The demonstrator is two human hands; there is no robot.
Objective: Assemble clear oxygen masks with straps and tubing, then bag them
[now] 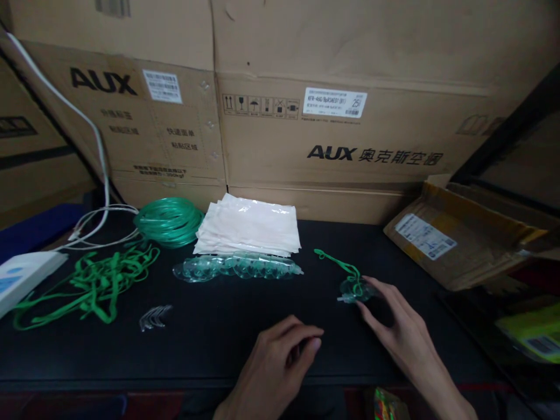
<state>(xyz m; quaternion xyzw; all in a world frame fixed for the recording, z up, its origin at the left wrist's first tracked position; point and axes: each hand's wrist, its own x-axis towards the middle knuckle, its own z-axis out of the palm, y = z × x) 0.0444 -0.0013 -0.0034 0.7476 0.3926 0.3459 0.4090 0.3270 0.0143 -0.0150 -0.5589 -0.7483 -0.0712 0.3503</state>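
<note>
- The left hand (273,364) is nearest to the camera and rests low on the black bench (210,344). Its fingers are curled toward the thumb, and I cannot tell if something small is between them.
- The right hand (400,332) lies a little farther away, to the right. Its fingers are stretched out and loosely spread, and the tips touch a clear mask (350,290) without closing on it.
- This mask lies flat on the bench, and a green strap (336,262) runs from it up and to the left.
- A row of clear masks (236,267) lies further left, just in front of a stack of white pouches (249,230).
- A coil of green tubing (168,220) is beside the pouches, on their left.
- A loose pile of green straps (87,283) is spread at the left, with some small clear clips (155,318) near it.
- Big cardboard boxes (306,134) stand behind the bench.
</note>
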